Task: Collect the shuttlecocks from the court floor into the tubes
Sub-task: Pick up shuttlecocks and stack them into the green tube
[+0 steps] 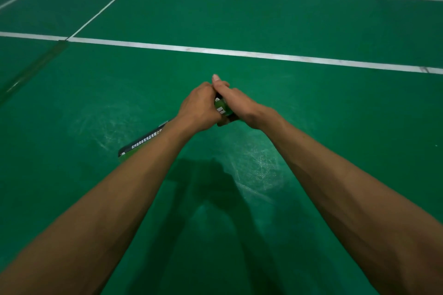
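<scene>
Left hand and right hand — both bare, sinewy.

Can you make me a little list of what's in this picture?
floor: green court floor, white painted lines
left hand: grip on long green cardboard tube with white print, running back under the forearm
right hand: grip on short green tube piece between both hands
shuttlecocks: none in view

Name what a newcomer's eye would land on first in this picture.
The left hand and right hand meet mid-frame, both gripping a green shuttlecock tube. A printed tube section shows beneath the left forearm, and white court lines cross the green floor beyond.
</scene>
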A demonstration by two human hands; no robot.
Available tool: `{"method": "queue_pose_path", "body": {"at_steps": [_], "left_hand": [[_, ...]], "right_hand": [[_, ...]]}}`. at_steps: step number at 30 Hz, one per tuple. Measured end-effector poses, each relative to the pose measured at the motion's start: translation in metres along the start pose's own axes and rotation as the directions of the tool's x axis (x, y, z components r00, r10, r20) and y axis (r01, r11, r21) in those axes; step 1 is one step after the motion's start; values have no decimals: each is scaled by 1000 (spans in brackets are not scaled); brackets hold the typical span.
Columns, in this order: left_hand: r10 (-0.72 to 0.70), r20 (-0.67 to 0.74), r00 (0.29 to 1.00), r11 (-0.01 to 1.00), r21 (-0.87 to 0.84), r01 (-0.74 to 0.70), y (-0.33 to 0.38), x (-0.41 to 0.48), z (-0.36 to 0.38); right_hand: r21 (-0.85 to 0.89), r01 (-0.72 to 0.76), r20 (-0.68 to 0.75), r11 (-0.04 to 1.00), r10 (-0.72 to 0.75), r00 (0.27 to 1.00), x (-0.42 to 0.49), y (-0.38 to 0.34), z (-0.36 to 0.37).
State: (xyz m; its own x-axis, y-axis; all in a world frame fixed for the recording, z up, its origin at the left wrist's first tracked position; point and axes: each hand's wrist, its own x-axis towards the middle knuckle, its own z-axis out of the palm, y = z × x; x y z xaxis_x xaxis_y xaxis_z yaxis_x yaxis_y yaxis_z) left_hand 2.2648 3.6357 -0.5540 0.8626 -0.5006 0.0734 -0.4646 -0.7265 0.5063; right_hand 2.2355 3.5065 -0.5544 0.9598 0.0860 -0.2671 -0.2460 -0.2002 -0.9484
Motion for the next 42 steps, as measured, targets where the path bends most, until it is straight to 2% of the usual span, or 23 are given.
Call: {"method": "queue_pose_path", "body": {"at_steps": [2, 4, 5, 7, 9, 11, 15, 19, 23, 27, 30, 32, 35, 39, 42], "left_hand": [[-13, 9, 1000, 999, 31, 13, 1, 6, 8], [-24, -13, 1000, 998, 49, 25, 1, 11, 16], [-31, -25, 999, 998, 61, 32, 0, 14, 18], [-46, -31, 998, 996, 81, 48, -1, 17, 23], [-44, -23, 999, 995, 83, 46, -3, 19, 28], [-38, -26, 999, 997, 68, 39, -7, 23, 31], [-62, -64, 996, 998, 15, 63, -17, 40, 29], [-80, -114, 990, 996, -45, 75, -25, 53, 37], [-47, -166, 985, 999, -32, 42, -31, 52, 50], [17, -196, 981, 1000, -9, -19, -45, 47, 58], [29, -218, 976, 999, -11, -32, -53, 47, 56], [33, -225, 974, 999, -12, -37, -56, 48, 53], [11, -252, 968, 1000, -18, -16, -59, 50, 47], [-13, -273, 962, 1000, -30, 5, -61, 49, 35], [-11, -270, 963, 999, -49, -2, -62, 47, 25]], "right_hand": [[-20, 25, -194, 999, -28, 981, 5, 9, -3], [25, 45, -470, 999, -29, 882, 12, 16, -9], [98, 51, -558, 994, 12, 829, 14, 20, -13], [143, 24, -675, 989, 80, 733, 20, 29, -22], [59, -89, -740, 994, 103, 664, 25, 42, -32], [38, -190, -731, 981, 157, 664, 28, 52, -37], [85, -307, -604, 948, 294, 741, 32, 65, -36], [121, -324, -538, 938, 336, 773, 45, 80, -39], [155, -331, -554, 931, 360, 751, 59, 93, -43], [292, -372, -440, 881, 469, 766, 58, 97, -36], [329, -381, -377, 864, 490, 786, 54, 100, -29], [305, -342, -371, 889, 442, 816, 54, 100, -26], [263, -185, -456, 947, 291, 841, 60, 88, -29], [214, 52, -595, 975, 88, 799, 59, 43, -45], [105, 167, -638, 980, -63, 768, 51, 10, -50]]}}
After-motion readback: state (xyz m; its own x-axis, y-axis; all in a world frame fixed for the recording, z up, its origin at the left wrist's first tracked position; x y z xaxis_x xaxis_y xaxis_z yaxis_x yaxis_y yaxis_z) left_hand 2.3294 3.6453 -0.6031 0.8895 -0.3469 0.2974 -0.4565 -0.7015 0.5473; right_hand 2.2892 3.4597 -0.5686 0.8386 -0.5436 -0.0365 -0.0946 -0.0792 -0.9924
